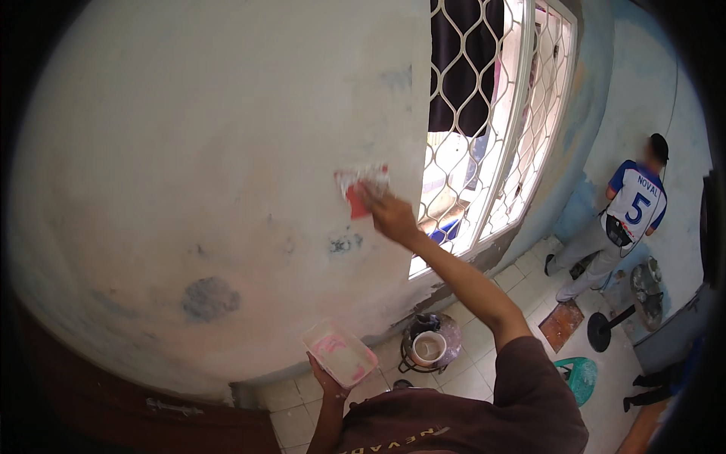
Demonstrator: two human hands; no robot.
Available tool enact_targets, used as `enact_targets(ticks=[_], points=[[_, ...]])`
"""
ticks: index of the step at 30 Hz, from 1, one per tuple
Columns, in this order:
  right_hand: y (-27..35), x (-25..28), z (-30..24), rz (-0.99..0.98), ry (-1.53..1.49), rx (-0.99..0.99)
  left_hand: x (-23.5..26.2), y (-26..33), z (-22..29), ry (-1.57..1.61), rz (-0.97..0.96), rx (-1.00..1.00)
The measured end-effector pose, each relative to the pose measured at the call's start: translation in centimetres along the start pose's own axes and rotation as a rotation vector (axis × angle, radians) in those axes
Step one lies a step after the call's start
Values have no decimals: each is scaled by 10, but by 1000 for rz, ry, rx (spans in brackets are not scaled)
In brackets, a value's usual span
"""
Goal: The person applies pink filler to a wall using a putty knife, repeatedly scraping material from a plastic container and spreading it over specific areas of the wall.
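My right hand is raised against the pale plastered wall, its fingers closed round a red putty scraper. The scraper's wide edge, smeared with white, lies at the wall's surface left of the window. Lower down, my left hand holds a translucent plastic tub from its near left side. Whitish paste and pink smears show inside it. A dark grey patch and a smaller mottled mark stand out on the wall.
A window with a white metal grille is right of my reach. A round stool bears a pale bucket. Farther right are a co-worker, a pedestal fan, a brown board and a green stool on the tiled floor.
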State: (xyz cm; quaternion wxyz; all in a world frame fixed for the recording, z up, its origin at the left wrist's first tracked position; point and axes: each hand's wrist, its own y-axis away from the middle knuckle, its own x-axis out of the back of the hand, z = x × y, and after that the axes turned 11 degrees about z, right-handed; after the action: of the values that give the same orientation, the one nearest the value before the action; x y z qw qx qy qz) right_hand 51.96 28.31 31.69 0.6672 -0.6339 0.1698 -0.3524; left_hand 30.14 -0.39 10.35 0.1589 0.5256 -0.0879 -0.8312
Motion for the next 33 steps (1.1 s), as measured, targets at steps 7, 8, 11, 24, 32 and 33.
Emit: enact_targets(ticks=[7, 8, 11, 24, 32, 33], points=[[-69, 50, 17, 90, 26, 79, -12, 17, 14, -26, -29, -97], [-109, 65, 33, 214, -148, -103, -14, 19, 13, -33, -30, -74], [-240, 117, 99, 373, 135, 72, -9, 25, 10, -48, -29, -19], [84, 1, -44, -111, -18, -158, -7, 41, 7, 21, 7, -100], [-56, 25, -71, 244, -36, -22, 16, 53, 24, 51, 91, -213], [-99, 30, -66, 325, 26, -52, 15, 56, 25, 57, 113, -194]])
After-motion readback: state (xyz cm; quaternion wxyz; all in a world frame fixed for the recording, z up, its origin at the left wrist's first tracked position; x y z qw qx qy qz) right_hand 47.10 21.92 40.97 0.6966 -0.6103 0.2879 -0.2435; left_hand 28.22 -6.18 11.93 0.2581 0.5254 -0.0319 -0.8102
